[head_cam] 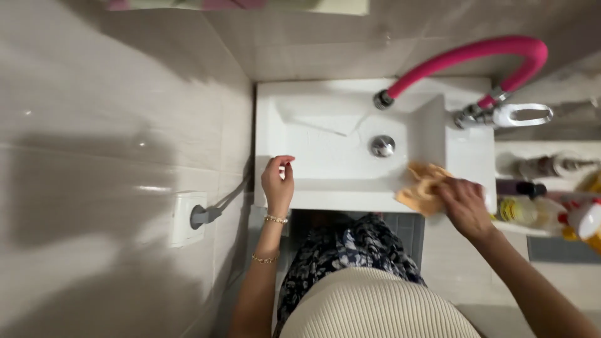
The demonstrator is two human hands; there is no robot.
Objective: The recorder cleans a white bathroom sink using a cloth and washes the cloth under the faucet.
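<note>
- Plainly, in the head view the right hand [463,203] presses an orange-yellow cloth [421,188] against the front right rim of the white washbasin [313,134]; its grip is closed over the crumpled cloth, fingers bunched on top.
- The left hand [277,183] rests at the front left rim of the basin, fingers loosely curled and holding nothing; two gold bracelets [274,219] sit on that wrist and forearm.
- The cloth lies half on the rim, half hanging over the front edge, so my judgement is that a flatter palm and a spread cloth would cover the rim better than a bunched wad, and strokes along the edge would keep it from slipping off.
- The left hand looks well placed for steadying the body; keeping it there seems sensible.
- A chrome drain [382,146] sits in the basin floor, apart from the cloth.
- A pink flexible spout [476,53] arches over the back right corner, with a chrome tap handle [523,114] beside it; both stand near the working hand, and a wide sweep toward the back could knock them.
- Bottles [544,209] crowd a shelf just right of the basin, close to the right forearm; an elbow swing could tip them.
- On the left wall, a white socket [188,217] holds a grey plug [203,215] whose cable runs toward the basin: splashes that way look risky.
</note>
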